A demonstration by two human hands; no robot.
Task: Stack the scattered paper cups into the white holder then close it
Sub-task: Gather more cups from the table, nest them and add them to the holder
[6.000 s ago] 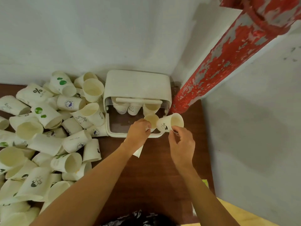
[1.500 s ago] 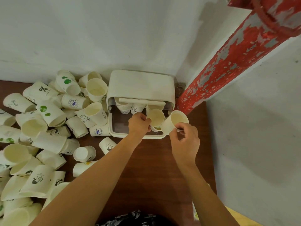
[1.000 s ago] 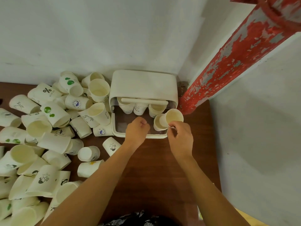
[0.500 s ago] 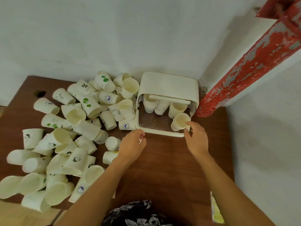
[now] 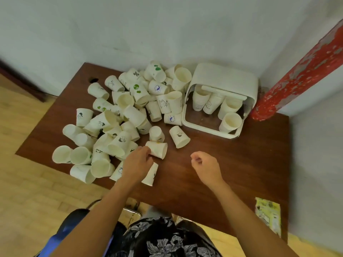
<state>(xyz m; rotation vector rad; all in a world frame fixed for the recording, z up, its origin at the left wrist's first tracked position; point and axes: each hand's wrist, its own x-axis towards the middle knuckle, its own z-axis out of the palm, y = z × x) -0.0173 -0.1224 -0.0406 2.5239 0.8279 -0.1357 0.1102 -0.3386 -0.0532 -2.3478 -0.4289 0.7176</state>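
The holder (image 5: 224, 80) is a white plastic box with rounded corners, lying on the table (image 5: 232, 173) at its far right, close to the wall corner and beside a peeling red pipe (image 5: 304, 71). Its lid is up, so the inside shows. A white bar (image 5: 223, 92) runs across the opening. Behind the bar three cups stand in a row; a fourth cup (image 5: 230, 122) lies tilted at the holder's near right corner, mouth toward the camera.

The loose cups (image 5: 118, 115) are white paper, some printed with green dots, blue badges or small dark drawings. They lie heaped on the left half of the table, mostly on their sides, the pile touching the holder's left wall. A few lie apart nearer the middle: one upside down (image 5: 156, 133), one on its side (image 5: 179, 136) just beside the holder's near left corner.

The left hand (image 5: 136, 164) reaches to the near edge of the pile, its fingertips on a cup on its side (image 5: 157, 149); whether it actually grips that cup I cannot tell. Another cup (image 5: 150, 174) lies partly under this hand. The right hand (image 5: 206, 166) hovers over bare wood, fingers loosely curled, holding nothing.

The near right part of the table is open brown wood, with a yellow packet (image 5: 268, 214) by its near right edge. Cups at the pile's near left hang over the table's edge above the floor.
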